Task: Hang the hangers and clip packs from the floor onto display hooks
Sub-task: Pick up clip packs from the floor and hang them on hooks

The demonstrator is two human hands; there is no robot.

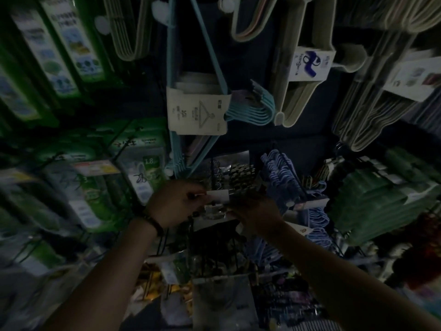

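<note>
The scene is dark and blurred. Both hands are raised to the display wall at mid-frame. My left hand (177, 203) pinches the white header card of a clip pack (218, 196) by its left end. My right hand (256, 212) grips the same pack from the right, its fingers curled around the lower part. The pack sits in front of hanging packs of metal clips (241, 177) on a hook. Blue hangers (281, 170) hang just to the right, and a light blue hanger bundle (198, 111) with a card label hangs above.
Green boxed packs (143, 163) fill the wall to the left. Beige hanger bundles (307, 68) hang at upper right and green hangers (377, 199) at right. More packs and bagged goods (214, 271) hang below the hands.
</note>
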